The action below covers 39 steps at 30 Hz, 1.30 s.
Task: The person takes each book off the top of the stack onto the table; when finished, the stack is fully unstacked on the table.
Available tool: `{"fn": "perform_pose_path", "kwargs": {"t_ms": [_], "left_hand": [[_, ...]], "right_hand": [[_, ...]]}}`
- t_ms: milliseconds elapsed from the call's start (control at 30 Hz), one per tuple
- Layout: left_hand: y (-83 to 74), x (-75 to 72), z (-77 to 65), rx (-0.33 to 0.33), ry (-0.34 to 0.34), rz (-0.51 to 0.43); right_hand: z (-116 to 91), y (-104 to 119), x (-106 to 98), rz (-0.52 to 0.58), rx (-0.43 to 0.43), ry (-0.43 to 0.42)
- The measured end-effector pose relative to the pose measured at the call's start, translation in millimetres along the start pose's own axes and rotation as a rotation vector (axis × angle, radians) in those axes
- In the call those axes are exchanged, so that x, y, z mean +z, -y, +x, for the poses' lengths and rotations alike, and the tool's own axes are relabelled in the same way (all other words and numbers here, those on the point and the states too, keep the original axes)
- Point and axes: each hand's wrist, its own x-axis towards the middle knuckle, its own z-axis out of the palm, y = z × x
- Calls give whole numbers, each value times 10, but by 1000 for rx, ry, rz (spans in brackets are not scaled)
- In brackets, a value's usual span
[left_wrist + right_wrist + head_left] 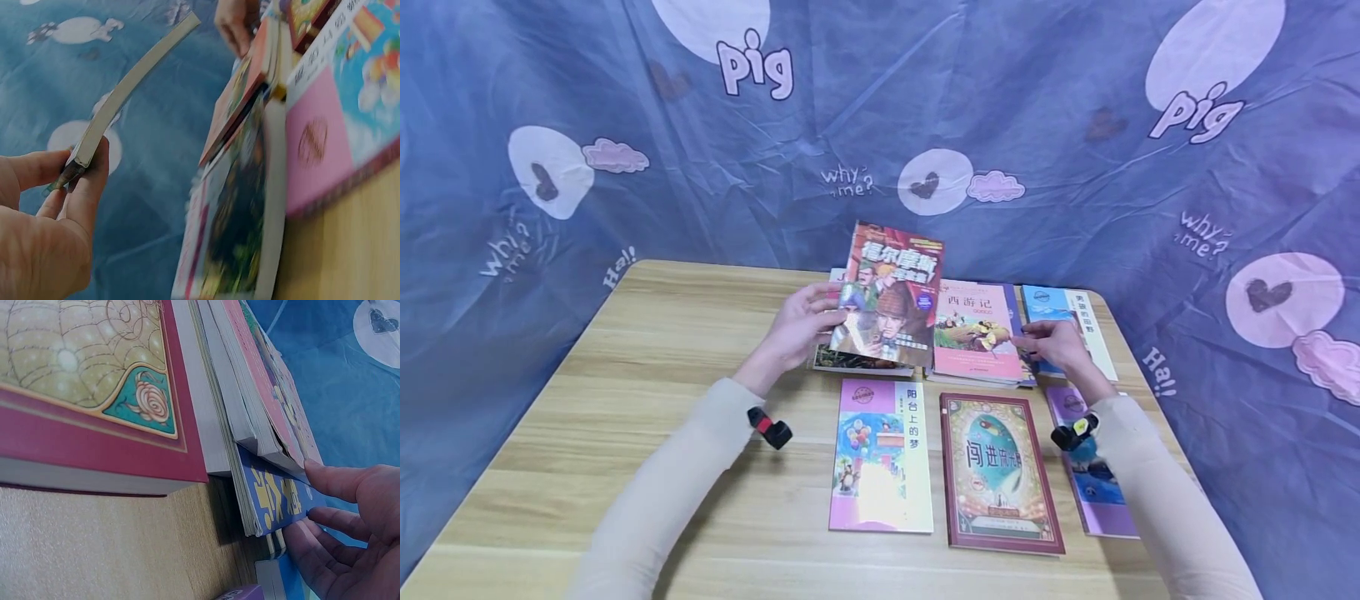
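In the head view my left hand (797,329) holds a red comic-style paperback (891,300) by its left edge, thumb on the cover. The left wrist view shows this book raised, its page edges (122,94) toward the camera, above another book with a dark green picture (240,206). My right hand (1060,348) is at the right side of a pink-covered book (977,358), which lies on a stack. In the right wrist view its thumb meets the pink cover's edge, while the other fingers extend loosely beside a dark blue book (275,494) underneath.
Nearer me lie a purple-and-white book (880,467), a maroon-bordered book (1000,467) and a purple book (1108,508) partly under the right forearm. A blue-and-white book (1097,342) lies at the back right. Behind the wooden table (700,333) hangs a blue printed cloth (820,108).
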Motion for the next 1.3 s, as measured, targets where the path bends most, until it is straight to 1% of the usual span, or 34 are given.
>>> {"fn": "perform_pose_path", "kwargs": {"t_ms": [133, 300, 467, 633, 767, 967, 1133, 1300], "left_hand": [[-100, -319, -120, 32, -15, -24], [-163, -737, -220, 33, -48, -63], [-150, -1122, -289, 6, -90, -80], [-84, -1422, -318, -34, -127, -82], [2, -1591, -303, -52, -133, -57], [133, -1753, -205, -104, -153, 4], [241, -1844, -72, -159, -178, 129], [280, -1878, 27, -182, -185, 259]], "right_hand": [[-3, -6, -5, 2, 1, -5], [-12, -22, -16, 3, -1, -1], [-11, -29, -21, 2, 4, -4], [-7, -23, -26, 0, 13, -7], [-5, -23, -28, -3, 12, 1], [4, -31, -25, -3, 5, 9], [9, -38, -15, 5, 1, 2], [6, -38, -8, 11, -6, 2]]}}
